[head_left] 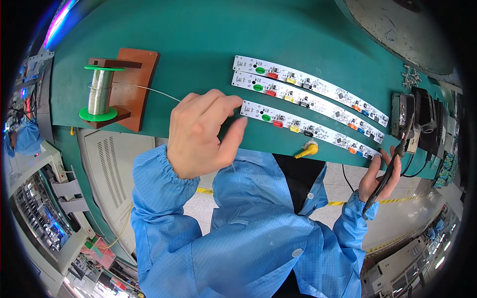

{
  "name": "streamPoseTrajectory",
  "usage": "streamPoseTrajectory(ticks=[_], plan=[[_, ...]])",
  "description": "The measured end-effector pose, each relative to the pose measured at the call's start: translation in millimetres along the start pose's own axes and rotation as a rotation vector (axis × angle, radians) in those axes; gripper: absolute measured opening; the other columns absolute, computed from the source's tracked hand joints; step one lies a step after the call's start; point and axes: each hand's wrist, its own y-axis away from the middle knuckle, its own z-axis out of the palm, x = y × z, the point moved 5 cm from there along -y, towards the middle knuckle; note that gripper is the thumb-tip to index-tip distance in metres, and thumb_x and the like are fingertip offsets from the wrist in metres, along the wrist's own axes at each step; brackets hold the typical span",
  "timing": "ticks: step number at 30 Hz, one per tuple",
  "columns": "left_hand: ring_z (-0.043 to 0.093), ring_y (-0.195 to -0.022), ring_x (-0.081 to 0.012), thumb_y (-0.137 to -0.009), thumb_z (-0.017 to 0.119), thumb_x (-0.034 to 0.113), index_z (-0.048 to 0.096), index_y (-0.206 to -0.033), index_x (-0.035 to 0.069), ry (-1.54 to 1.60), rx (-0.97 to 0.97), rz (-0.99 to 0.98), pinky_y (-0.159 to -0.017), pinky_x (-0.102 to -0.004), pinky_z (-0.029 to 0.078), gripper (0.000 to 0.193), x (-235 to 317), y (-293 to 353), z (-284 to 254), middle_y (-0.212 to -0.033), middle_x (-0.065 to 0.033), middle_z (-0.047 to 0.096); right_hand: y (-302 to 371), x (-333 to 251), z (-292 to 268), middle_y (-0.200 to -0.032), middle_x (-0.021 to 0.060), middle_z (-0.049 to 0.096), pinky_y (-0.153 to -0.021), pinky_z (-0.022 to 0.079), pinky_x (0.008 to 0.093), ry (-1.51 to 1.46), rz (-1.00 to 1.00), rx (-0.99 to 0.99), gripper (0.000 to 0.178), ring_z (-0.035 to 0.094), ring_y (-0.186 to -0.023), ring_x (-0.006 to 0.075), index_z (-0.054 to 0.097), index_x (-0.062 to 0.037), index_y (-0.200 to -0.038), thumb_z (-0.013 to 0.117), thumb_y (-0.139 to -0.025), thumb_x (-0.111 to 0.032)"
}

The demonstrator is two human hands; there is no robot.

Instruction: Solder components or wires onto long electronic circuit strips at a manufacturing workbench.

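Observation:
Three long white circuit board strips lie side by side, each with small coloured parts: a far strip (pixel 318 84), a middle strip (pixel 323 107) and a near strip (pixel 318 131). My left hand (pixel 203 134) has thumb and forefinger bent around the left end of the near strip, touching its corners. Thin solder wire (pixel 149 88) runs from a spool (pixel 101 92) with green rims and passes behind that hand. My right hand (pixel 380 174) holds a dark soldering iron (pixel 385 181) slanting across its fingers, while its fingertips meet the near strip's right end.
The spool sits on a brown holder (pixel 144 92) on the green mat (pixel 198 30). A yellow plug-like piece (pixel 308 149) lies by the table's front edge. To the right stand a dark iron stand (pixel 425 116), a pile of small metal parts (pixel 411 77) and a green board (pixel 446 169).

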Motion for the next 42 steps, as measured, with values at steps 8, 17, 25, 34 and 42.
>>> streamPoseTrajectory(ticks=[8, 17, 25, 34, 42], plan=[[0.055, -0.058, -0.02, -0.061, 0.071, 0.0, 0.061, -0.078, 0.005, -0.02, 0.059, 0.238, -0.058, -0.0322, 0.041, 0.02, -2.3, 7.8, 5.0, -0.071, -0.0055, 0.059, 18.2, 15.0, -4.6, -0.122, 0.0309, 0.052, -0.082, 0.051, 0.0399, -0.026, -0.094, 0.116, 0.054, 0.061, -0.099, 0.0307, 0.039, -0.0022, -0.13, 0.058, -0.082, 0.013], [0.055, -0.058, -0.022, -0.055, 0.068, -0.001, 0.063, -0.075, 0.002, -0.236, 0.034, 0.471, -0.057, -0.0334, 0.042, 0.022, 31.4, -5.8, 8.3, -0.076, -0.0081, 0.06, 32.9, 39.2, -16.9, -0.125, 0.0267, 0.05, -0.086, 0.05, 0.0423, 0.006, -0.097, 0.124, 0.065, 0.058, -0.106, 0.0323, 0.036, -0.0047, -0.132, 0.063, -0.076, 0.014], [0.057, -0.064, -0.0277, -0.059, 0.069, -0.006, 0.064, -0.087, -0.001, -0.02, -0.109, 0.493, -0.056, -0.0369, 0.047, 0.029, 128.8, -72.5, 34.0, -0.083, -0.0124, 0.061, 25.9, 41.0, -24.4, -0.131, 0.0238, 0.041, -0.082, 0.052, 0.0405, -0.204, -0.052, 0.246, 0.081, 0.059, -0.096, 0.026, 0.03, -0.0128, -0.137, 0.066, -0.07, 0.016], [0.059, -0.083, -0.0367, -0.082, 0.055, -0.003, 0.06, -0.102, -0.001, 0.236, -0.198, 0.321, -0.073, -0.0411, 0.049, 0.02, 157.0, -189.1, 177.2, -0.095, -0.0187, 0.058, 26.4, 52.8, -26.9, -0.128, 0.0248, 0.042, -0.081, 0.052, 0.0416, -0.24, -0.028, 0.281, 0.087, 0.06, -0.092, 0.0264, 0.029, -0.0162, -0.138, 0.069, -0.067, 0.015], [0.058, -0.067, -0.0176, -0.085, 0.057, 0.002, 0.064, -0.107, 0.005, 0.181, -0.051, 0.236, -0.064, -0.0287, 0.049, 0.023, 142.3, -229.3, 224.4, -0.093, -0.0101, 0.061, 23.9, 53.7, -27.7, -0.127, 0.0243, 0.043, -0.08, 0.052, 0.041, -0.299, -0.025, 0.257, 0.087, 0.06, -0.092, 0.0263, 0.03, -0.0175, -0.138, 0.068, -0.067, 0.015]])
